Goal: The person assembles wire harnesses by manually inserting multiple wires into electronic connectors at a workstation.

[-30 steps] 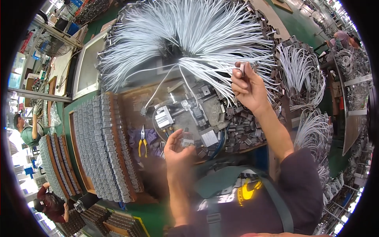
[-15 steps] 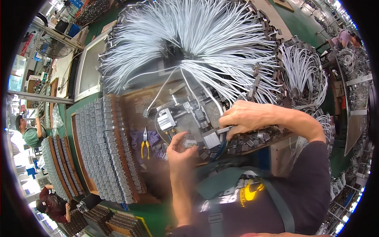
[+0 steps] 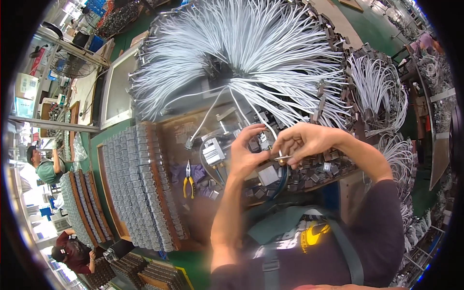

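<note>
Over at eight o'clock, a broad bank of stacked grey metal pieces [image 3: 128, 179] leans in slanting rows. Just to its right, pliers [image 3: 188, 181] with yellow handles lie on a purple cloth [image 3: 199, 172], tips toward twelve, on the brown surface [image 3: 169, 133]. Next comes a clamp fixture [image 3: 212, 151] with a pale, blocky end.

The left forearm rises from six o'clock, close to upright. Its left hand [image 3: 243, 157] sits near the centre, thumb and forefinger parted in a curve, the thumb pointing to three; I can't tell whether the thumb touches anything.

Just beside that thumb, toward three o'clock, is a small metal piece [image 3: 283, 158], flat, thin and silvery, seen nearly edge-on. A white cable [image 3: 268, 124] comes down to it from eleven; the join is too small to make out.

The right hand [image 3: 309, 140] reaches in from four o'clock, elbow bent, wrist arched, its curled fingers pinching the piece against the thumb. Beneath and beyond lies a heap of dark metal pieces [image 3: 316, 175]. The big fan of white cables [image 3: 241, 43] fills twelve o'clock, and a smaller bundle [image 3: 372, 87] stands between two and three.
</note>
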`<state>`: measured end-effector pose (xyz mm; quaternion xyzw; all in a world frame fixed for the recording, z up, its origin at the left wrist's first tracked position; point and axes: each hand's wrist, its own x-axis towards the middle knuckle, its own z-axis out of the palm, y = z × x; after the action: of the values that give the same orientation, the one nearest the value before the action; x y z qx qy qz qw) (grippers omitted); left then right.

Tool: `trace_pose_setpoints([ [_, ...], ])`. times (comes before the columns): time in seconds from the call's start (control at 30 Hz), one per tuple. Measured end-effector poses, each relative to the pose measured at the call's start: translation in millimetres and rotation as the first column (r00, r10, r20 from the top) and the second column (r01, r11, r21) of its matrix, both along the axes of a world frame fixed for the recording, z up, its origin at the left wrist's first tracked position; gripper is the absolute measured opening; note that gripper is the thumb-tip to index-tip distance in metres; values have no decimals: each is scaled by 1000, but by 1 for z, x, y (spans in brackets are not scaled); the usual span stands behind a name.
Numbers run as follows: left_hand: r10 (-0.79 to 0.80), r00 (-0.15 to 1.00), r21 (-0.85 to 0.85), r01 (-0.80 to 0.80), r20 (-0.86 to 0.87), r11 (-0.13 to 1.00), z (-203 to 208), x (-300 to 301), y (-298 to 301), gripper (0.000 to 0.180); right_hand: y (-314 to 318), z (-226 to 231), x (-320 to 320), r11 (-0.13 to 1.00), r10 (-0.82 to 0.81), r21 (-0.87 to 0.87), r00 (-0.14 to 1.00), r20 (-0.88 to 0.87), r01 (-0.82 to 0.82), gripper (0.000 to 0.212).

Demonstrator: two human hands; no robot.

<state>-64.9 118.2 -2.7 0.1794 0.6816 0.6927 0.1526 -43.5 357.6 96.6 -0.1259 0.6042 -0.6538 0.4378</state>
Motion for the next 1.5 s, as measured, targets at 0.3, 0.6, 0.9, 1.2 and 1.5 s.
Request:
trace_pose_setpoints([
  [0.3,-70,967,-511,-68,-247,857,84,-58,-74,51,-19,-41,-20,941,24,-336,982,189,42,47],
  [0.6,-92,991,-529,25,-102,848,58,19,-75,56,-72,-36,-14,956,-283,-65,836,-470,287,25],
  [0.9,38,988,-176,-11,152,984,40,33,-79,62,-81,-58,-15,981,-109,81,845,-524,177,36],
  [1.2,-103,990,-536,34,-99,843,71,27,-69,56,-78,-55,-11,973,-147,82,850,-506,217,39],
  [1.5,1,1000,-578,12,22,816,48,63,-78,65,-79,-50,-16,985,-65,119,912,-406,124,53],
])
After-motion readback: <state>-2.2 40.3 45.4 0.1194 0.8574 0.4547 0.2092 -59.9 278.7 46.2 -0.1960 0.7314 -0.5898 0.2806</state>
